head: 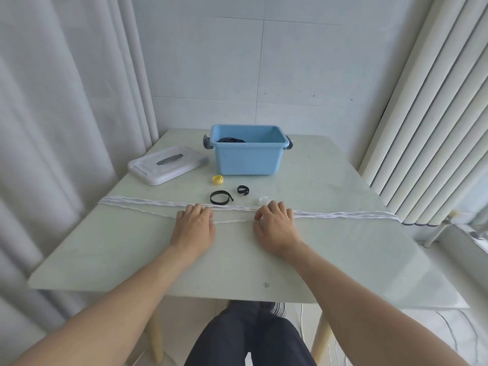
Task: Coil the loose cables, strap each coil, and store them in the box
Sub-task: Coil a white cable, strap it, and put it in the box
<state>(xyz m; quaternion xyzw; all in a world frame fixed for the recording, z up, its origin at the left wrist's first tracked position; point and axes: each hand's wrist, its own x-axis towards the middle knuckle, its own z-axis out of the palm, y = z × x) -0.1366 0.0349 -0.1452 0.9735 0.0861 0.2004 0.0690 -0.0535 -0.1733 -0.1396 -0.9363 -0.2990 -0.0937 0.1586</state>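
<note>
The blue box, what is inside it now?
Inside the blue box a dark coiled cable shows at the left, above the front rim. The front wall hides the bottom, so I cannot tell whether more lies there.

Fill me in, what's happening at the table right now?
A person has a white cable laid in several strands across the table. Both hands rest on it: left hand, right hand, fingers curled on the strands. The blue box is open with a black coil inside, its lid beside it. Loose straps wait nearby.
</note>
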